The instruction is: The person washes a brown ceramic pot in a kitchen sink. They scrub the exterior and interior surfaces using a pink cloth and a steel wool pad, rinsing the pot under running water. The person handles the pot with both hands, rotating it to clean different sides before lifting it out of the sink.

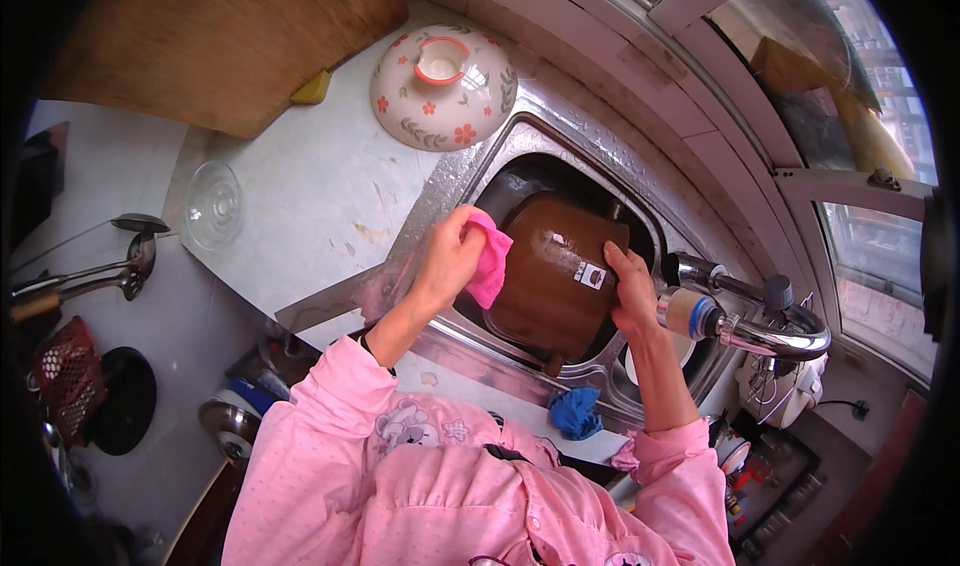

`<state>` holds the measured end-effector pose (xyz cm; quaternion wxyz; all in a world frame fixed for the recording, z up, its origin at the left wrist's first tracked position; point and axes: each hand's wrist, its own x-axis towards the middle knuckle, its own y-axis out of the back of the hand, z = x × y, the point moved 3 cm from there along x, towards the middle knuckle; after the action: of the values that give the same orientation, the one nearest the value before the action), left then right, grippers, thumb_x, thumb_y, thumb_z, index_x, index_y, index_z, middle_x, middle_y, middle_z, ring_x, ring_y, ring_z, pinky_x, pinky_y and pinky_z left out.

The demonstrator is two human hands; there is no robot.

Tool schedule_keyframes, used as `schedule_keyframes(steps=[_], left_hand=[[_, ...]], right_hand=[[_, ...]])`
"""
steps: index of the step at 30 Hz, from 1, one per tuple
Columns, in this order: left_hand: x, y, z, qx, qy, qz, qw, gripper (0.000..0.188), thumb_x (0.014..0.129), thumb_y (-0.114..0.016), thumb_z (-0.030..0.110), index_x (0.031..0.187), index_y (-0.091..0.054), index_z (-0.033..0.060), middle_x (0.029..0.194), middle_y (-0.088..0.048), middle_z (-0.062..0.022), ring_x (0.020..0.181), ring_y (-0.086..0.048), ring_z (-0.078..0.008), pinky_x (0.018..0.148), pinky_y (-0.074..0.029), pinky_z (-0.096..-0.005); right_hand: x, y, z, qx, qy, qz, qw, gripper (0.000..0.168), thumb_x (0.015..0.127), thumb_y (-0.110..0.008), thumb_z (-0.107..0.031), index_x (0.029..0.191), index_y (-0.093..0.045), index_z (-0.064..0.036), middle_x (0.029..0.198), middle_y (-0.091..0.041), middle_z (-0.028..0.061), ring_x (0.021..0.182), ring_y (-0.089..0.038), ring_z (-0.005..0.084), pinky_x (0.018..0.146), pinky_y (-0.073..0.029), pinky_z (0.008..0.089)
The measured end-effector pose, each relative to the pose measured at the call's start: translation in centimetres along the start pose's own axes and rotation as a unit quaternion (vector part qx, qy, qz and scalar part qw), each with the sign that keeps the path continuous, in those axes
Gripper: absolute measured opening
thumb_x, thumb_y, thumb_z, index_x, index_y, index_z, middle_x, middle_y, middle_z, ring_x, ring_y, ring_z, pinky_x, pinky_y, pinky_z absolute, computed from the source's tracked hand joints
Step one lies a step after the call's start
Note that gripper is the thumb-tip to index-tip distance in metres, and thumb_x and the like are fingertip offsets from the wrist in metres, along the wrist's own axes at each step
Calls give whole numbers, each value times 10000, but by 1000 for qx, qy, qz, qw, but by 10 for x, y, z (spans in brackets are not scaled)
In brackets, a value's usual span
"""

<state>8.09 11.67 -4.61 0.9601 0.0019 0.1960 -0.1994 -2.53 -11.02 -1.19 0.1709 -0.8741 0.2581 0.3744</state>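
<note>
A brown ceramic pot (pixel 536 288) with a short handle on either side is held tilted inside the stainless steel sink (pixel 480 183). It bears a small white sticker and a glossy patch of reflected light. My right hand (pixel 634 288) grips its edge on the right, thumb on the near face. Bunched in my left hand (pixel 450 258) is a bright pink cloth (pixel 491 266), close by the pot's left side; whether the cloth touches it I cannot tell. My fingers partly hide the cloth.
A flowered ceramic lid (pixel 442 108) rests upside-up beyond the sink, near a wooden board (pixel 225 33). The chrome faucet (pixel 772 337) curves in from the right, close to my right wrist. A blue cloth (pixel 576 413) lies on the front ledge; a glass lid (pixel 214 206) is at left.
</note>
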Motion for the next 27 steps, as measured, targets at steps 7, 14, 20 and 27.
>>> schedule_keyframes(steps=[7, 14, 20, 27], left_hand=[[-1, -2, -6, -3, 6, -1, 1000, 154, 896, -422, -32, 920, -571, -2, 751, -616, -52, 638, -536, -70, 568, -434, -229], [-3, -2, -6, 21, -6, 4, 1000, 151, 896, -418, -30, 915, -565, -3, 719, -602, -56, 594, -520, -69, 548, -424, -233], [-7, -3, -21, -4, 22, -15, 1000, 157, 887, -407, -37, 895, -561, -8, 710, -596, -51, 580, -518, -67, 543, -426, -240], [-12, -9, -16, 50, 18, -59, 997, 212, 892, -417, 8, 999, -600, -2, 790, -635, -52, 683, -553, -85, 638, -459, -243]], right_hand=[[-1, 7, 15, 2, 1, 39, 999, 279, 940, -538, -244, 1113, -554, -26, 961, -632, 51, 826, -601, 159, 727, -490, 313], [-3, 19, 19, 47, -1, 44, 998, 299, 943, -538, -211, 1142, -546, 13, 1062, -643, 102, 944, -639, 202, 825, -529, 356], [-8, 28, 24, 79, 20, 69, 994, 271, 923, -566, -216, 1097, -555, -9, 1002, -630, 76, 856, -602, 179, 734, -474, 329], [-28, 15, 13, 136, 34, 65, 988, 237, 891, -628, -219, 1076, -569, -82, 902, -631, 6, 712, -579, 117, 542, -429, 262]])
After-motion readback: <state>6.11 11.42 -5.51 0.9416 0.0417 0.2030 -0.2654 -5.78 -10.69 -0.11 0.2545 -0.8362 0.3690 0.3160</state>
